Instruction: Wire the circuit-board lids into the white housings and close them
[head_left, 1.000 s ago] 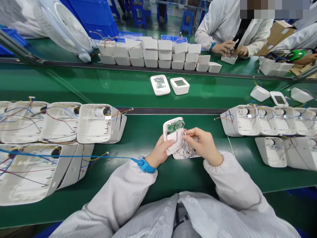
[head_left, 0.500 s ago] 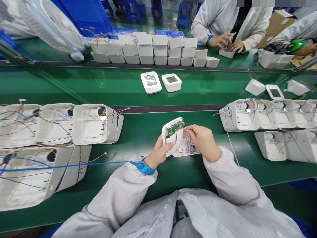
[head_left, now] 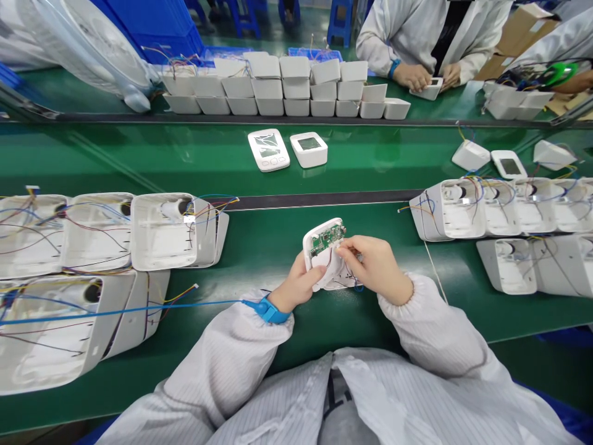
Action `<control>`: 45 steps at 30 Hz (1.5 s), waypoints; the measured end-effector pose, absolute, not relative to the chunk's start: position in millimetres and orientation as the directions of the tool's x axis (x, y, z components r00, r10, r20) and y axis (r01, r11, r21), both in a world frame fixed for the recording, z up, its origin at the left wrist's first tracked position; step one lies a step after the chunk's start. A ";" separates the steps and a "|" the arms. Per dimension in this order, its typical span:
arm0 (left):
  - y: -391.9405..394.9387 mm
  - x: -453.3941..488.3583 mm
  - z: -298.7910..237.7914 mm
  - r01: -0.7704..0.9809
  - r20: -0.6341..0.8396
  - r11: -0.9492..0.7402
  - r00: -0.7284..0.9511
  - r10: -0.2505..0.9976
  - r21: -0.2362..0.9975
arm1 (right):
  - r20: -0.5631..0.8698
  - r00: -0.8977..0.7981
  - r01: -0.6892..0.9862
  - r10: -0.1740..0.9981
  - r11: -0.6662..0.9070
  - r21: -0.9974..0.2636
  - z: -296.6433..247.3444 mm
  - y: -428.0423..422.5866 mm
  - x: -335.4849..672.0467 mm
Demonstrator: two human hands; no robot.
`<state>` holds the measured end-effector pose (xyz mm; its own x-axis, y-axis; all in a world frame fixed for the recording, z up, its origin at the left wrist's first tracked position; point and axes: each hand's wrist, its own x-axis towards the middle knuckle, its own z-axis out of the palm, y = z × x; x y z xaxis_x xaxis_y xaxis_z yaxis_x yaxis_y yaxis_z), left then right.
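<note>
My left hand grips a small white housing half that carries a green circuit board, holding it tilted up over the green bench. My right hand is closed in a pinch at the board's right edge, on thin wires that run down to a second white shell lying flat under my hands. A blue wrist strap sits on my left wrist, with its blue cord trailing left.
Open white shells with coloured wires lie stacked at the left, and more of them at the right. Two finished white units rest on the conveyor belt. Stacked white housings stand beyond it, where another person's hands work.
My right hand has shifted slightly left and down along the board's edge. The view has drifted, so the bench items sit a little further left.
</note>
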<state>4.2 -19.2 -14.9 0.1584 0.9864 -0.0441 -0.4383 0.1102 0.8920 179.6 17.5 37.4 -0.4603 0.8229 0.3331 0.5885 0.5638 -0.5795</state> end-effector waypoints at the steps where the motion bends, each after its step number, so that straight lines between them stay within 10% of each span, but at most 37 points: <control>1: -19.6 4.2 -15.8 -0.420 -0.051 0.114 0.158 0.986 0.900 | 0.336 -0.455 0.599 0.825 0.563 -0.569 36.3 16.7 178.3; 26: -21.4 8.3 -16.9 -0.461 -0.154 0.238 0.212 0.965 0.855 | 0.433 -0.388 0.696 0.814 0.566 -0.441 28.9 13.3 175.9; 45: -17.3 2.1 -15.2 -0.500 -0.067 0.234 0.329 0.942 0.834 | 0.516 -0.350 0.486 0.782 0.622 -0.614 22.5 28.1 183.4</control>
<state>2.1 -17.3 -15.2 0.3287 0.9420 -0.0674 -0.4999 0.2341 0.8338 183.4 28.1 22.5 -0.3501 0.7818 0.5159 0.4856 0.6225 -0.6138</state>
